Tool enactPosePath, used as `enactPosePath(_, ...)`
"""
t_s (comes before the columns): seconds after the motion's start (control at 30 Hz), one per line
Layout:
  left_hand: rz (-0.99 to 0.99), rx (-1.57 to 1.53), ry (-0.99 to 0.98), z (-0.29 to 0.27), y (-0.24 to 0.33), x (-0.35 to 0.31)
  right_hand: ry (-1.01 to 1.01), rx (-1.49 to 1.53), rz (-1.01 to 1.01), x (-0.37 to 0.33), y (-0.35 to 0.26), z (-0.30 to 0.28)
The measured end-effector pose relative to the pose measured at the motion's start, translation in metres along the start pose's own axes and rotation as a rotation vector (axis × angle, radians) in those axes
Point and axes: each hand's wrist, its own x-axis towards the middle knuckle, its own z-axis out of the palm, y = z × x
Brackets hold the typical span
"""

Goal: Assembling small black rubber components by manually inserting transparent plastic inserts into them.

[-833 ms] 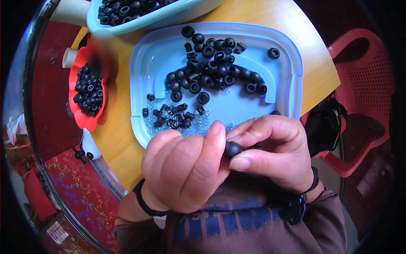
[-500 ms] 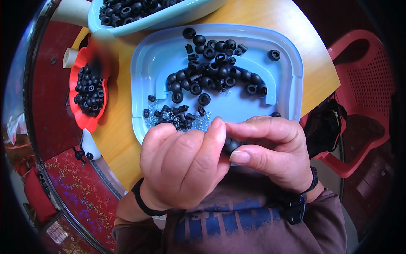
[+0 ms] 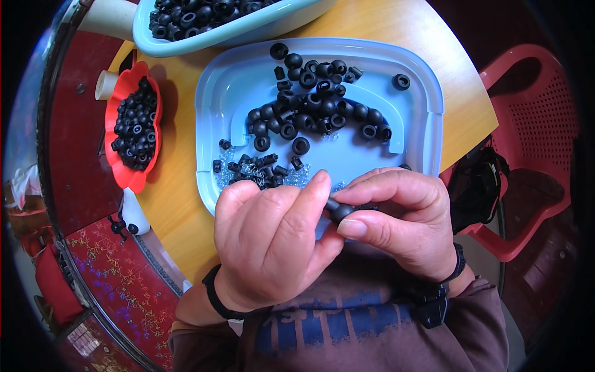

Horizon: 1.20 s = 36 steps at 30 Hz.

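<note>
Over the near edge of the tray, a black ball-shaped cord lock (image 3: 341, 214) is pinched between the thumb and forefinger of my right hand (image 3: 403, 217). A short dark stem sticks out of its left side. My left hand (image 3: 273, 235) is closed against that stem side, fingers curled; its grip on the piece is partly hidden. Beyond my hands, the pale blue tray (image 3: 214, 93) holds black round shells (image 3: 304, 121), small black plungers (image 3: 268, 162) and loose metal springs (image 3: 296, 177). The springs and plungers lie nearest my left hand.
A red scalloped bowl (image 3: 132, 181) full of black pieces sits at the table's left edge. At the back left stands a light blue basin (image 3: 248, 37) heaped with black shells. A pink plastic chair (image 3: 545, 186) is on the right, beyond the wooden table (image 3: 462, 93).
My left hand has shifted slightly right, and more of the cord lock shows between my hands. A blurred dark and reddish shape beside the red bowl is gone.
</note>
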Motion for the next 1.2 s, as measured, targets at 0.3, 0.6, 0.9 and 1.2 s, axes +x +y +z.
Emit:
enactPosePath(0.3, -0.033, -0.044, -0.013, -0.001, -0.003, 0.005, 0.017, 0.002, 0.021, -0.001, -0.001, 0.001)
enactPosePath(0.6, 0.078, -0.029, -0.089, -0.002, -0.009, 0.012, -0.037, 0.123, 0.112, 0.000, -0.003, 0.000)
enactPosePath(0.9, 0.171, -0.076, -0.134, -0.006, -0.014, 0.022, -0.065, 0.290, 0.258, 0.002, -0.003, -0.002)
enactPosePath(1.2, 0.202, -0.051, -0.147, -0.003, -0.016, 0.019, -0.031, 0.351, 0.268, 0.002, 0.000, 0.001)
